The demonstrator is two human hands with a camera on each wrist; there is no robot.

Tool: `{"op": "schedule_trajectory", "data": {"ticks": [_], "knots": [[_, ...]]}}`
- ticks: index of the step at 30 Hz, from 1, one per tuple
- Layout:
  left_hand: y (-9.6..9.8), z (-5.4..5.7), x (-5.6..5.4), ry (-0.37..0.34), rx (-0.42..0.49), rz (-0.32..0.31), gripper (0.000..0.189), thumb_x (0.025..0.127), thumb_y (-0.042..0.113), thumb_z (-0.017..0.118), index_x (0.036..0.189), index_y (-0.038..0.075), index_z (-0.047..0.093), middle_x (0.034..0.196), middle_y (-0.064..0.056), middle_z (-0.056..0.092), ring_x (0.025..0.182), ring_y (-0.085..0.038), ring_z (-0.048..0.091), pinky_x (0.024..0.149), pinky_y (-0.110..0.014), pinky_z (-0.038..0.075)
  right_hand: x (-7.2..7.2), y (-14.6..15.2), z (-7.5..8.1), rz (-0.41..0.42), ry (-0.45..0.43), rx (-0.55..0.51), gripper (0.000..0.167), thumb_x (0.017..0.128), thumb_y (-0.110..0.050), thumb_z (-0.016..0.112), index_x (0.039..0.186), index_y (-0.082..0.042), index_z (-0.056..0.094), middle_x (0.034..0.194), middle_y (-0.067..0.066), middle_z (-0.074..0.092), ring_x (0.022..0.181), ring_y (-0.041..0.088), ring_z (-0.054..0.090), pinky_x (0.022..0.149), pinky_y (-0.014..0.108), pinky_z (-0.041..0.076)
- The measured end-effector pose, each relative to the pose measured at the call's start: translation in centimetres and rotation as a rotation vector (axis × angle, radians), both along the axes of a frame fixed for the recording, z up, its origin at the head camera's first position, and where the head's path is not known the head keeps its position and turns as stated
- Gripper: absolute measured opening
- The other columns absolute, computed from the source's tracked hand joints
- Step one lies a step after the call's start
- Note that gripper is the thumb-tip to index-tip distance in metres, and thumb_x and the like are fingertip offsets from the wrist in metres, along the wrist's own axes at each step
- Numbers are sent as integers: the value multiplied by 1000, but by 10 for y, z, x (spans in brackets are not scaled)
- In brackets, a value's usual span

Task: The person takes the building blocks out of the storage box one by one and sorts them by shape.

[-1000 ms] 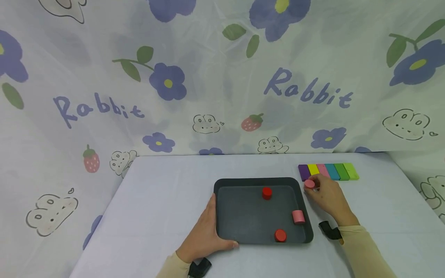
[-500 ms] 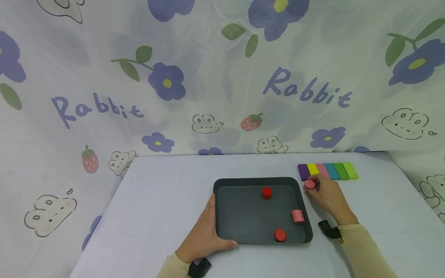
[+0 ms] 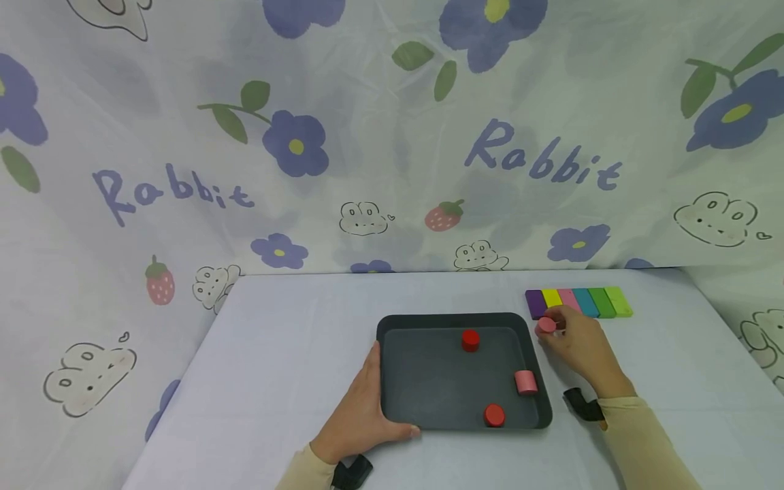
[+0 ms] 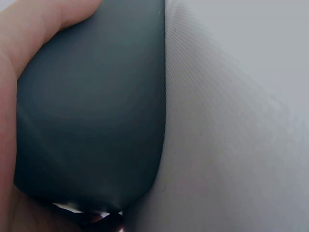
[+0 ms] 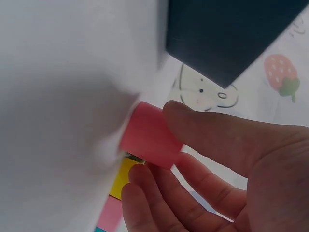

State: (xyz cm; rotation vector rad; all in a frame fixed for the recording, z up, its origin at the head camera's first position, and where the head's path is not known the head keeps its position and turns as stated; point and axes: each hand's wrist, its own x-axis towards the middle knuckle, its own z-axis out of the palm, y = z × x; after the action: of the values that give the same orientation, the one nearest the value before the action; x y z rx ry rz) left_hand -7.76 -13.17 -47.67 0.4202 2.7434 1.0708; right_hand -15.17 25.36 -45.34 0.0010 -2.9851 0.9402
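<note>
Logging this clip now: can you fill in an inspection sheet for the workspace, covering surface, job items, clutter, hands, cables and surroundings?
Surface: white covering, lying mostly flat.
Job's things: dark tray holding two red cylinders, both upright, and one pink cylinder on its side near the right wall; row of six coloured blocks beyond the tray's far right corner.
Clutter: nothing seen.
Left hand: touches the tray's near left corner, thumb at the near edge.
Right hand: pinches a second pink cylinder outside the tray; contact with the surface unclear.
Cables: nothing seen.
Surroundings: backdrop printed with flowers, strawberries, rabbits and "Rabbit".
</note>
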Motion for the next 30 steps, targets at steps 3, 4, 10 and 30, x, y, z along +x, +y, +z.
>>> {"op": "schedule_trajectory", "data": {"ticks": [3,4,10,30], "knots": [[0,0,0,4,3,-2,150,62,68,86,160,4,-8,168,-12,0,153,-26,9,118,-51,24,2,0,5,0,-1,16,54,90,-24,77,127,9,58,119,29,63,107,45,59,86,57,53],[0,0,0,5,2,-3,150,62,67,86,160,4,-8,168,-12,0,153,-26,9,118,-51,24,2,0,7,2,-2,20,55,90,-25,77,128,10,57,120,29,63,108,45,58,86,58,53],[0,0,0,7,2,-4,150,63,68,86,160,4,-8,168,-12,-1,153,-25,8,118,-51,23,5,-1,16,6,3,35,59,89,-28,79,129,10,57,123,30,61,108,46,58,86,59,52],[0,3,0,-1,7,-7,149,63,67,86,160,2,-7,168,-14,1,153,-28,10,117,-52,25,20,-19,37,47,124,8,49,89,-15,76,128,8,59,118,28,64,103,45,62,86,59,52]]}}
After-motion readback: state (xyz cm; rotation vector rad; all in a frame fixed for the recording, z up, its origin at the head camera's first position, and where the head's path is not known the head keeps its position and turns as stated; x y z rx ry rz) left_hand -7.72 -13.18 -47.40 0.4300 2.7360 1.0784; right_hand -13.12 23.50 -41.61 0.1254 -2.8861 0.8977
